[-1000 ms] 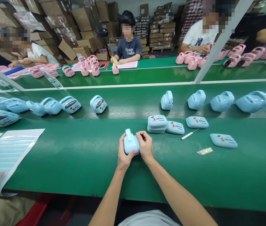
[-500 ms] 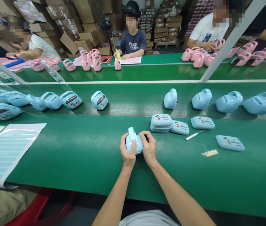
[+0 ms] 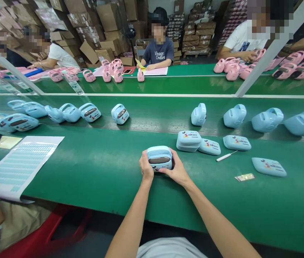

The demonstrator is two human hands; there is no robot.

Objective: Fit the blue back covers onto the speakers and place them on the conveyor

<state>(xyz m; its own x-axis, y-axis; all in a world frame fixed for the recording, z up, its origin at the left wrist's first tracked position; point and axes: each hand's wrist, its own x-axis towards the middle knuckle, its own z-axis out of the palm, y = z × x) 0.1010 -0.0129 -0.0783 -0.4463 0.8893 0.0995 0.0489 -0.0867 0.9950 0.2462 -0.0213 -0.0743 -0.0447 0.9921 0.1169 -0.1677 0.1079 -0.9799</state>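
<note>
Between my two hands is a light blue plastic case with a carrying handle [image 3: 159, 152], a dark oval window and a cartoon print low on its front. My left hand [image 3: 146, 167] grips its left side, fingers wrapped round the edge. On the other side my right hand [image 3: 178, 168] holds it, thumb across the lower front corner. The window faces me, and the case is just above or on the green table; I cannot tell which. To the right lie a stack of blue printed covers [image 3: 188, 141], single covers [image 3: 210, 147] and a white-handled screwdriver [image 3: 225, 156].
More blue cases [image 3: 120, 114] stand along the strip behind the table. A printed sheet [image 3: 25, 163] lies at left, a small packet [image 3: 244, 177] at right. Across the bench, people work beside pink cases [image 3: 118, 76]. A slanted white post [image 3: 275, 50] rises at right.
The blue case has been turned in my hands, so its dark window and printed front now face me. My right hand has shifted from a pinch at its side to a wider hold.
</note>
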